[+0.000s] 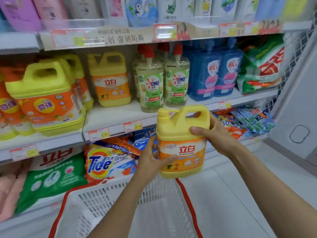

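Yellow boxy plastic jug (178, 129) in left hand (151, 160) and right hand (217, 133)

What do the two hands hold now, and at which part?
Both hold a yellow jug: the left hand grips its lower label side, the right hand its shoulder by the handle.

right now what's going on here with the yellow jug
A person holds a yellow detergent jug upright in both hands at a shop shelf. The left hand grips its lower label side, the right hand its upper shoulder. It hangs above a white basket, not yet in it.
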Motion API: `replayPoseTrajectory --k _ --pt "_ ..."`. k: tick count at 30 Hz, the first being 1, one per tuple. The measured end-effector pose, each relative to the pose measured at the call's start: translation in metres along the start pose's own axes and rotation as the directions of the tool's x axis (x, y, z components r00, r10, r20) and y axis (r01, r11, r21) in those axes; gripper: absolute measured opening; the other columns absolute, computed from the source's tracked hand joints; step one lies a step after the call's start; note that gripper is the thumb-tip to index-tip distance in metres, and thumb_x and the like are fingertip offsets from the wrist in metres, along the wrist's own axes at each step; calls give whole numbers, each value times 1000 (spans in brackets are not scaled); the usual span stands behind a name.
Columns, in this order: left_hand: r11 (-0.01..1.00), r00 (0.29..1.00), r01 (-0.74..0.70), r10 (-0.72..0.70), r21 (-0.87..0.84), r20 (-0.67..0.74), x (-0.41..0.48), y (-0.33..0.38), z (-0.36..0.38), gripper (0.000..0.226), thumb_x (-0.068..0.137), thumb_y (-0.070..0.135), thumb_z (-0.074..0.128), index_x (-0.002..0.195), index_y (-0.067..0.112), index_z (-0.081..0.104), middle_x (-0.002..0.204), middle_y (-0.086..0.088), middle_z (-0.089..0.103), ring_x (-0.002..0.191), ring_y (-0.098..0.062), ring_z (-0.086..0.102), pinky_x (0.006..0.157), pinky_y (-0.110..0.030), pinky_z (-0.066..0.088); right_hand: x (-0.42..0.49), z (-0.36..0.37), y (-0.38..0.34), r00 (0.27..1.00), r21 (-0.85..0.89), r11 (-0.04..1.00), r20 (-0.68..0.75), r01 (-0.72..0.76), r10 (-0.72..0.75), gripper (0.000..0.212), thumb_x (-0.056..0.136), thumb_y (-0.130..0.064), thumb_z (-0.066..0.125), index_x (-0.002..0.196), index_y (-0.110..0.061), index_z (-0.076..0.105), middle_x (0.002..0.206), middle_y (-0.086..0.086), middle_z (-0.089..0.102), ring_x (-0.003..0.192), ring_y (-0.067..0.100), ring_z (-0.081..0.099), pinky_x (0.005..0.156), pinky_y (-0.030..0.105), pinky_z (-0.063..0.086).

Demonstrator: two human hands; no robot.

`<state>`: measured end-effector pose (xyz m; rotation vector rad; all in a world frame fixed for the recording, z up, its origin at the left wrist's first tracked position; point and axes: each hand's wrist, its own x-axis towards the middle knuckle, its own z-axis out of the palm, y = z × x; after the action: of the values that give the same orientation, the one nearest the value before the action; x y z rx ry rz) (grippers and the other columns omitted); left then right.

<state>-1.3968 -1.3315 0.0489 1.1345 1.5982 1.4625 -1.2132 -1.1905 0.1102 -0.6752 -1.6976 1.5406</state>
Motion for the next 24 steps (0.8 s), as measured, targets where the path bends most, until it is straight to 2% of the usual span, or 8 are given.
replayPoseTrajectory --k 3,7,10,13,15,18,20,24 --pt "1000 1000 4 -5 15 15 7 -20 50 83 48 47 94 119 43 49 108 10 66 89 -7 70 75 -32 60 3 -46 -11 999 -261 965 3 -41 43 50 60 -45 92 92 -19 64 79 -10 70 75 7 68 56 19 50" --pt "999 1000 -6 6 50 3 13 -44 101 82 39 55 87 111 41 51 93 18 67 88 -18 69 79 -36 58 5 -87 -1 986 -494 863 68 -101 154 40 60 -51 81 80 -21 67 78 -3 66 73 10 62 64 26 47" --pt "994 999 6 -12 111 52 19 -63 123 81 42 55 88 111 34 51 95 17 68 91 -19 68 81 -45 56 0 -106 25 983 -482 870 83 -107 166 30 67 -42 83 79 -17 71 75 -4 66 71 7 60 65 27 46" --pt "930 989 67 -110 362 98 23 -77 136 93 40 66 78 120 29 48 99 12 70 94 -17 68 79 -38 54 -5 -113 67 975 -423 884 12 -197 223 28 70 -27 89 80 -8 71 78 5 68 74 13 60 69 34 46" --pt "887 981 109 -169 448 96 26 -88 142 96 40 72 71 122 25 50 107 8 68 100 -18 65 80 -30 52 -11 -112 97 963 -414 874 -23 -255 270 25 68 -25 91 77 -12 71 78 3 70 75 13 62 70 34 48" --pt "902 961 205 -259 381 98 32 -104 149 78 59 40 90 124 26 49 114 5 65 101 -16 65 87 -33 54 -19 -112 138 939 -376 861 -89 -342 334 24 66 -24 92 74 -17 70 75 2 68 73 13 60 68 33 47" --pt "908 957 245 -283 340 66 37 -114 150 64 68 21 89 121 24 53 117 1 65 101 -17 65 89 -35 54 -25 -111 162 918 -346 851 -125 -395 375 26 65 -24 93 74 -15 70 73 0 67 71 12 59 67 31 45" --pt "833 915 251 -370 492 159 47 -130 150 60 75 19 83 128 15 56 123 -4 65 111 -23 63 95 -37 51 -34 -102 198 882 -356 808 -155 -469 444 25 65 -23 93 74 -16 71 76 0 68 73 13 59 67 27 45"
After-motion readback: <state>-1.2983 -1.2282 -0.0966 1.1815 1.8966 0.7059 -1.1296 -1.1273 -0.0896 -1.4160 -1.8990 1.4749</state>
